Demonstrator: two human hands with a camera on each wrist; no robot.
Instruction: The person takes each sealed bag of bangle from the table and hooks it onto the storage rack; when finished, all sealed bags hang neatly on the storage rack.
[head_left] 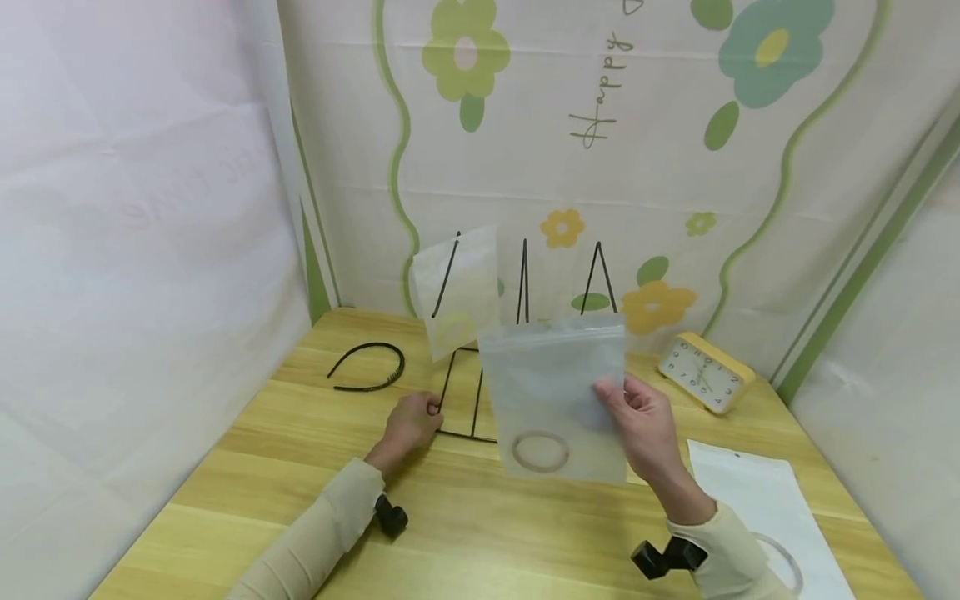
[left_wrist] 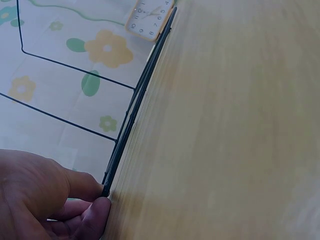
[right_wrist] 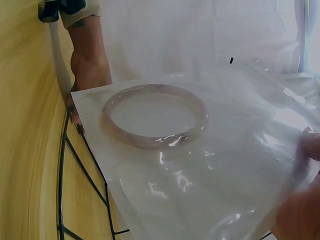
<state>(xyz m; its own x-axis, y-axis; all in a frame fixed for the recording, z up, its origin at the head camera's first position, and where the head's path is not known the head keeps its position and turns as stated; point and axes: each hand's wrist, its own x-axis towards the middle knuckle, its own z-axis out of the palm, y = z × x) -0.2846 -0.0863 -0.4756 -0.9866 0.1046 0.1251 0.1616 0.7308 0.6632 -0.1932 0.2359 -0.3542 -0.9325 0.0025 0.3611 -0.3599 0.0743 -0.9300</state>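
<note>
My right hand [head_left: 647,421] pinches the right edge of a translucent zip bag [head_left: 562,392] that has a ring-shaped bangle [head_left: 541,451] low inside it. In the right wrist view the bangle [right_wrist: 155,116] shows pinkish through the plastic. The bag hides part of a black wire rack [head_left: 472,400] behind it. My left hand [head_left: 408,427] grips the rack's front left corner, thumb and finger round the wire [left_wrist: 106,187] in the left wrist view. Another bag [head_left: 457,287] hangs on the rack's left prong; the middle and right prongs rise above the held bag.
A black headband [head_left: 397,367] lies on the wooden table [head_left: 247,467] left of the rack. At the back right stands a yellow clock [head_left: 705,372]. A white bag [head_left: 765,483] with a ring-shaped thing in it lies at the right, partly under my right forearm.
</note>
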